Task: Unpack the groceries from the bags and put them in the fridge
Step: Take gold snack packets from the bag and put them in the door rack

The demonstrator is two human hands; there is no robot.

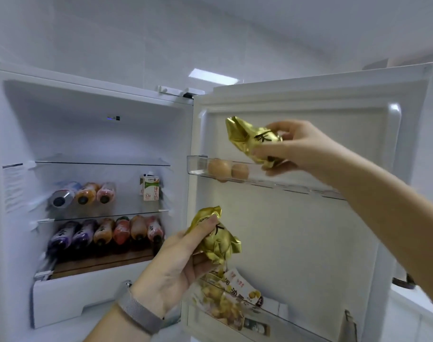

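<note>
Fridge (92, 134) is open in front of you, door (296, 218) swung out to the right, white walls and ceiling w/ a rectangular ceiling light (211, 76) above. Your right hand (301, 149) is up at the top door shelf (259, 180), fingers curled round a crinkled gold foil packet (250, 139), thumb under it; packet sits just above the shelf rim, beside two brown eggs (226, 169) lying in that shelf. Your left hand (176, 265) is lower, at the gap between fridge body and door, fingers and thumb pinching a second gold packet (217, 240); metal mesh wristband (140, 314) on that wrist. Below it the lower door shelf (272, 314) holds snack bags (235, 292), print too blurred to read. Inside: top glass shelf (102, 162), then a shelf w/ three bottles lying on their sides (83, 193) and a milk carton (150, 188) upright at the right, next shelf w/ a row of six bottles (107, 233) lying caps toward you. White drawer front (87, 294) at the bottom.
</note>
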